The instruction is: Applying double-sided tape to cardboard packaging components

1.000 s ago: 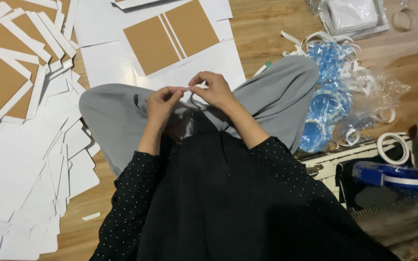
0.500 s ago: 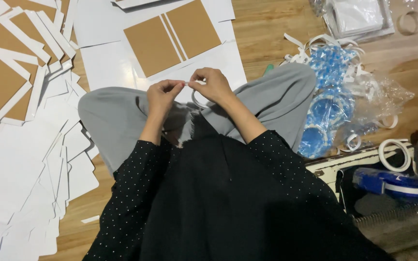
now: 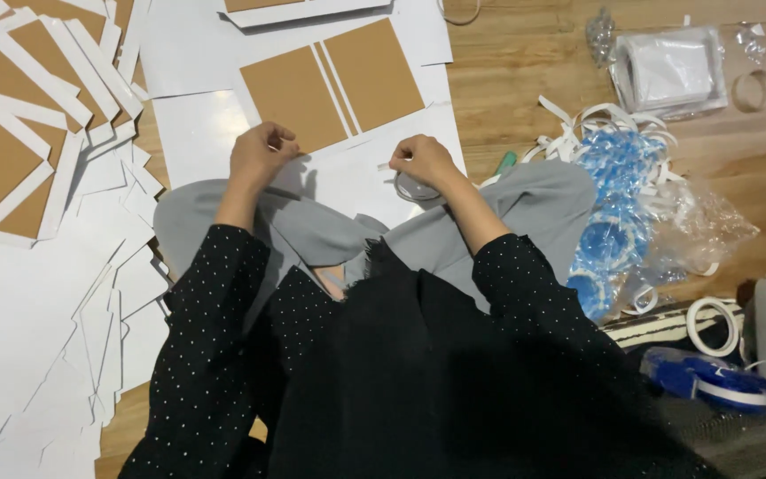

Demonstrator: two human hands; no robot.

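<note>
I sit cross-legged in grey trousers (image 3: 534,200) on a wooden floor. My left hand (image 3: 259,155) is a closed fist resting at the near edge of a white sheet (image 3: 197,133) that carries two brown card panels (image 3: 330,84); nothing shows between its fingers. My right hand (image 3: 423,162) is closed around a thin clear tape ring (image 3: 408,188), with a short white tape end (image 3: 384,166) sticking out to the left. The two hands are apart, both just below the brown panels.
Stacks of white-edged brown cards (image 3: 11,133) and white sheets (image 3: 28,337) cover the floor on the left. On the right lie blue tape rolls in plastic (image 3: 618,239), curled white liner strips (image 3: 578,124), a clear packet (image 3: 671,71), a white tape ring (image 3: 711,324) and a blue dispenser (image 3: 711,377).
My hands were together over my lap, pinching something small. They have since separated and moved forward to the sheet's edge, the left going left and the right staying with the tape ring.
</note>
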